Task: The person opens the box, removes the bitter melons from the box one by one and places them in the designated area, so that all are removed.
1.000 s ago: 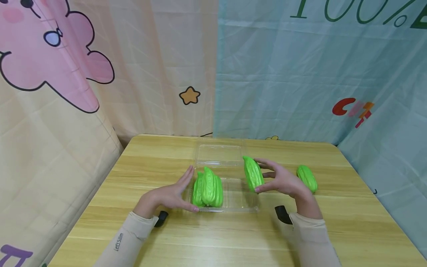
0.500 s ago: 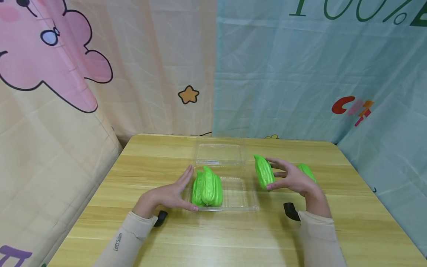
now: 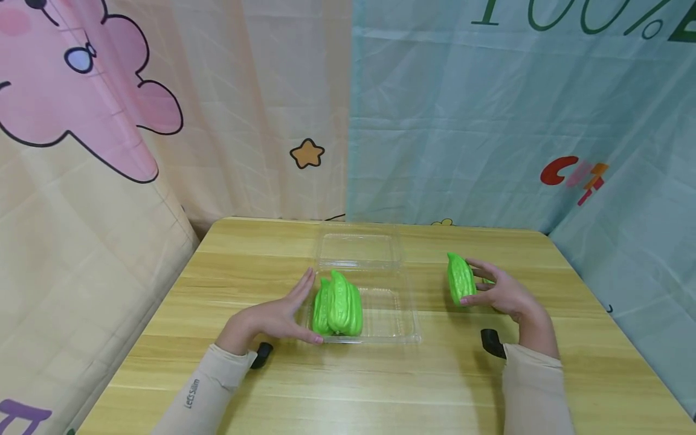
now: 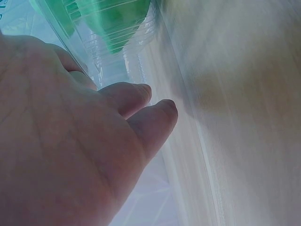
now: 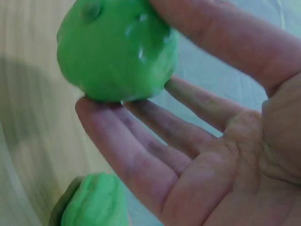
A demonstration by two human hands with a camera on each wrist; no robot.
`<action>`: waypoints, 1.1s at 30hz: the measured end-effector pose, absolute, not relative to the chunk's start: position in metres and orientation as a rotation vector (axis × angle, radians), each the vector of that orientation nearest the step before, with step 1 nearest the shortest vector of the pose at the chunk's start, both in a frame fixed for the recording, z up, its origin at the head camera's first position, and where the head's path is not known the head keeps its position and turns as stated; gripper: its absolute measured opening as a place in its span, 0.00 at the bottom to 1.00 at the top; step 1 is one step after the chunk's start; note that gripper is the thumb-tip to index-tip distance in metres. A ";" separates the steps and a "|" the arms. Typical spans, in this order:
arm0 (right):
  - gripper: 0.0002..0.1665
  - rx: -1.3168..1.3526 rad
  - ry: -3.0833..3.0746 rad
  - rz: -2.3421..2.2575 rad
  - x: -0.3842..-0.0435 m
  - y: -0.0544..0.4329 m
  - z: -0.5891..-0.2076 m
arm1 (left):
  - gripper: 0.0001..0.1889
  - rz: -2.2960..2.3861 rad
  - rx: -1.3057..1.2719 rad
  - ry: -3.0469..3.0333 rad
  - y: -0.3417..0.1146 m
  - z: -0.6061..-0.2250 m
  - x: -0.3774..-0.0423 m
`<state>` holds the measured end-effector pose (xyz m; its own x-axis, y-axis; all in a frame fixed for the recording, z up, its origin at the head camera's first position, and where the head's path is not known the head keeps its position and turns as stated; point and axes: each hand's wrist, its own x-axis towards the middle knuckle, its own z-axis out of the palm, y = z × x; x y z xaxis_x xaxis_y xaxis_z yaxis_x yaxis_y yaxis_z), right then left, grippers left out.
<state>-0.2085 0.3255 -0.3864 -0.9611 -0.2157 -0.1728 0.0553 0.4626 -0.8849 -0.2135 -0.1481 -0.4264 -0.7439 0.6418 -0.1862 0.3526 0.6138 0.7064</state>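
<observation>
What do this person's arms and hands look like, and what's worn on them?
The long, pale beige fabric left sleeve carries small dark lettering, roughly "Let's Slim"; the matching right sleeve shows none. A small, curved black piece juts out at the left sleeve's end, another at the right one's. The left fingers and right fingers are bare.

"Where does my head view sit?"
"High and well back, facing forward and down across the table (image 3: 359, 389) to the curtain (image 3: 462, 121)."
"And my wrist views?"
"Close in. One looks along the left hand (image 4: 70, 136) toward the box (image 3: 380, 341), the other past the right hand (image 3: 505, 295) at the gourd (image 5: 117, 52). I get box and gourd from the head too."
</observation>
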 end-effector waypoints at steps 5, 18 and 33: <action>0.62 -0.073 2.544 -1.378 -0.208 0.333 -0.389 | 0.73 0.924 0.791 2.412 -0.148 -0.425 -0.213; 0.64 0.154 2.627 -1.235 -0.209 0.336 -0.391 | 0.74 0.931 0.804 2.406 -0.148 -0.424 -0.213; 0.61 0.232 2.686 -1.138 -0.209 0.332 -0.388 | 0.73 0.942 0.795 2.405 -0.148 -0.426 -0.214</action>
<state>-0.2092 0.3324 -0.3879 -0.9645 0.0610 -0.2570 0.2270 0.6887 -0.6886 -0.2138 -0.1479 -0.4258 -0.7404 0.6469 -0.1825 0.3509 0.6036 0.7159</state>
